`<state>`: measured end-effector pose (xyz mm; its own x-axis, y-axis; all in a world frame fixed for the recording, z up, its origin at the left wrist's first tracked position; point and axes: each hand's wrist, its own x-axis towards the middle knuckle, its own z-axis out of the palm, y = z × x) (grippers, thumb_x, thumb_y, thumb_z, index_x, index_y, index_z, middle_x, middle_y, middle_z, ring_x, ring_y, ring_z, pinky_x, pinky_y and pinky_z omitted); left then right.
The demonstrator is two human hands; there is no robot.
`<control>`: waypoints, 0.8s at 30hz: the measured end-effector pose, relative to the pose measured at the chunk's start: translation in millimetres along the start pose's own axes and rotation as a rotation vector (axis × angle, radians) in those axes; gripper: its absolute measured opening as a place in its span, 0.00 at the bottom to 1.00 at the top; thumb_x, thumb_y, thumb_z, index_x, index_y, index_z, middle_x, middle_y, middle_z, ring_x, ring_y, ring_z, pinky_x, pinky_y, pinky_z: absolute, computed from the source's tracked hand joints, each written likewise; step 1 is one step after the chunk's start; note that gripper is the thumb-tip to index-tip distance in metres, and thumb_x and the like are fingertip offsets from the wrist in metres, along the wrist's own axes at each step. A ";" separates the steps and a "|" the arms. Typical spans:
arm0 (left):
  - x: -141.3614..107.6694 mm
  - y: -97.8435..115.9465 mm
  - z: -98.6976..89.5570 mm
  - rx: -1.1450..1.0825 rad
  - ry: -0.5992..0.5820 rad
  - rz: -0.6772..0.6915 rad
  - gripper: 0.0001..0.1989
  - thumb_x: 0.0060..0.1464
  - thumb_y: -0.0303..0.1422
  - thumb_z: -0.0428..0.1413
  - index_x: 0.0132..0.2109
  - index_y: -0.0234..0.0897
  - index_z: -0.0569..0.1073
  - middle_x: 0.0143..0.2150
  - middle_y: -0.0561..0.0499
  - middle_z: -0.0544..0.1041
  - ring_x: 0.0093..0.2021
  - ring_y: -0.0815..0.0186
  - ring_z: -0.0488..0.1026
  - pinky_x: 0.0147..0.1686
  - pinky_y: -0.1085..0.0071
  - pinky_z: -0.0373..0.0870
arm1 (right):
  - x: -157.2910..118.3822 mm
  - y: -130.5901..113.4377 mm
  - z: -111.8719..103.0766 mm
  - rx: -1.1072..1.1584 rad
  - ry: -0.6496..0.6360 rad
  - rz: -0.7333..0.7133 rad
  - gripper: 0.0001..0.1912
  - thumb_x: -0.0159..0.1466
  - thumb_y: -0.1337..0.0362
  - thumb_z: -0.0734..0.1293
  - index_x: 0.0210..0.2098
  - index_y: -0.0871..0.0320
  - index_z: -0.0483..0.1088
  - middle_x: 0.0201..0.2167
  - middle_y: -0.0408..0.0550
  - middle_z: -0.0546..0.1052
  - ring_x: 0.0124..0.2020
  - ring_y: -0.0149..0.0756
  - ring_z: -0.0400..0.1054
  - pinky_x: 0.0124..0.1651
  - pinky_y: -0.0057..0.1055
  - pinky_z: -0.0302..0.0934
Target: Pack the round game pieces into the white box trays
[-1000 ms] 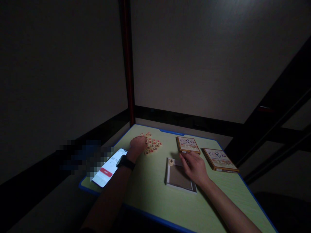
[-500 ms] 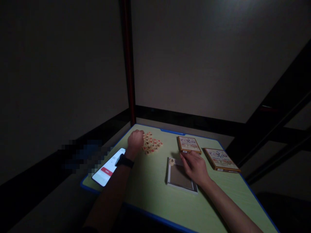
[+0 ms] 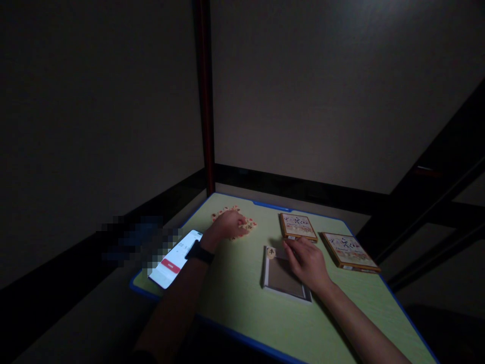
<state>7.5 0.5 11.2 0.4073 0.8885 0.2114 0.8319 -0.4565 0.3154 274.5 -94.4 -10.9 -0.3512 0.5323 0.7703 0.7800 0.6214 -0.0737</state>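
Observation:
Round wooden Chinese chess pieces (image 3: 250,224) with red and dark characters lie in a loose pile on the green table (image 3: 235,283). My left hand (image 3: 227,224), with a dark watch on its wrist, reaches over the pile, its thumb and fingers apart and partly covering the pieces. A shallow open box (image 3: 282,278) with a white rim lies nearer me, and a single chess piece (image 3: 271,252) sits in its far left corner. Above the box's far right part is my right hand (image 3: 308,263), closed in a pinch at the fingertips. What it pinches, if anything, is hidden.
A lit phone (image 3: 176,260) lies at the table's left edge beside my left forearm. Two printed flat boxes stand to the right: a smaller box (image 3: 298,226) behind my right hand and another box (image 3: 350,250) near the right edge. Walls rise behind.
My left hand has moved right, from the pile's left side to over its middle, and its fingers have opened. My right hand stays over the box. The view has shifted slightly.

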 end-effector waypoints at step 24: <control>-2.7 -6.5 -27.7 0.016 0.258 -0.259 0.12 0.65 0.32 0.47 0.48 0.32 0.71 0.44 0.42 0.78 0.46 0.59 0.74 0.47 0.67 0.69 | -0.7 0.1 0.0 -0.010 -0.018 -0.005 0.16 0.71 0.63 0.58 0.36 0.61 0.76 0.23 0.48 0.75 0.26 0.35 0.67 0.31 0.31 0.59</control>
<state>-9.4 -0.2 34.2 0.0750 0.9324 0.3537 0.9017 -0.2148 0.3752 274.9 -94.7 -11.4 -0.3647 0.5392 0.7591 0.7833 0.6184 -0.0629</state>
